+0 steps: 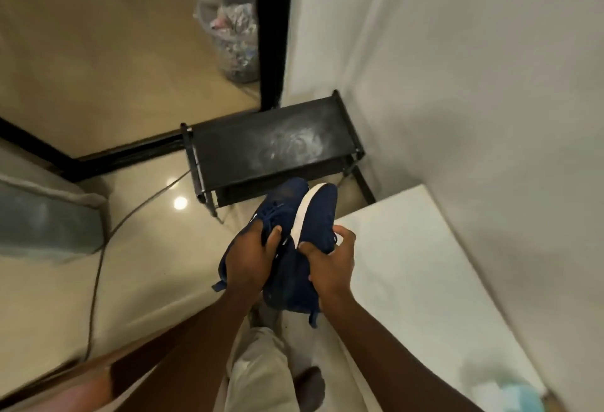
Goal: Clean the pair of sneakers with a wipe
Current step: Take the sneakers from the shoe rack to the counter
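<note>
Two blue sneakers held side by side in the air above the floor [147,248], toes pointing away toward the black shoe rack [271,147]: left hand [250,259] grips the left sneaker [281,205], right hand [331,259] the right sneaker [318,212], fingers [273,236] curled around the uppers.
</note>
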